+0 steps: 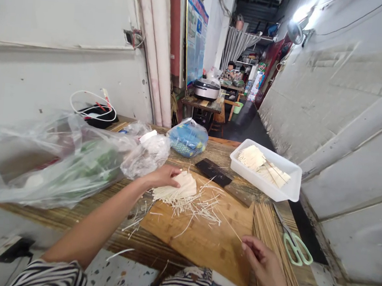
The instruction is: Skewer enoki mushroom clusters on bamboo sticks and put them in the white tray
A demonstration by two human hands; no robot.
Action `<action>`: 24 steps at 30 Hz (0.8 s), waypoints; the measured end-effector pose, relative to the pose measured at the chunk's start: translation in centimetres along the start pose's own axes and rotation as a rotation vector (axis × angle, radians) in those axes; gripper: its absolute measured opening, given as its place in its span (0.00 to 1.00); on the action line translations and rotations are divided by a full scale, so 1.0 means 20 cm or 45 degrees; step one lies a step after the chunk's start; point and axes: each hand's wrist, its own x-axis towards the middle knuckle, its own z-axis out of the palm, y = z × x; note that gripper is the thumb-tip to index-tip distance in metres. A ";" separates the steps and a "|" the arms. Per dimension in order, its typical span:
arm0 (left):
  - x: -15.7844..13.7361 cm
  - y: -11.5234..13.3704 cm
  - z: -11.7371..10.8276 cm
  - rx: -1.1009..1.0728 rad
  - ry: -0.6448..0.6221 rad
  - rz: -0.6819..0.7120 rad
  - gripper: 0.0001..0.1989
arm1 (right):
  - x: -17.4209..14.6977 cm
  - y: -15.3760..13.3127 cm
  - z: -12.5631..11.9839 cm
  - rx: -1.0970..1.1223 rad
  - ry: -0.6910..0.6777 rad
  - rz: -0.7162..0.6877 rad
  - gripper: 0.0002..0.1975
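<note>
A bunch of enoki mushrooms (187, 185) lies on the wooden cutting board (200, 236), with loose strands scattered around it. My left hand (166, 176) holds the bunch at its upper left, thumb and fingers bent over it. In my right hand (261, 258), near the board's right edge, a thin bamboo skewer (231, 224) is pinched and points up and left towards the mushrooms. A cleaver (215, 173) lies at the far edge of the board. To the right, a white plastic tray (263, 187) contains skewered enoki mushrooms (252, 157).
Many bamboo skewers (269, 237) lie right of the board, beside green-handled scissors (296, 250). Clear plastic bags (77, 165) with greens crowd the left. A blue-patterned bag (188, 138) sits behind the board. Farther back stand a cooker (207, 89) and a seated person (230, 71).
</note>
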 end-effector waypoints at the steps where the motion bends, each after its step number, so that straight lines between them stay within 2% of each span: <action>1: -0.02 0.01 0.00 -0.024 -0.035 -0.012 0.15 | 0.00 -0.02 0.00 -0.011 0.017 -0.045 0.18; 5: -0.11 0.07 -0.01 -0.191 -0.087 -0.052 0.16 | 0.04 -0.11 0.02 -0.143 0.039 -0.399 0.16; 8: -0.19 0.13 0.00 -0.553 -0.042 -0.107 0.16 | 0.07 -0.18 0.03 -0.336 0.063 -0.671 0.16; 12: -0.26 0.23 0.04 -0.925 -0.070 -0.096 0.14 | 0.10 -0.28 0.01 -0.703 0.137 -0.888 0.17; 17: -0.30 0.33 0.11 -1.262 -0.146 -0.116 0.14 | 0.10 -0.38 -0.02 -0.987 0.230 -1.024 0.18; 24: -0.30 0.40 0.13 -1.320 -0.193 -0.094 0.13 | 0.06 -0.40 -0.07 -1.006 0.225 -1.015 0.18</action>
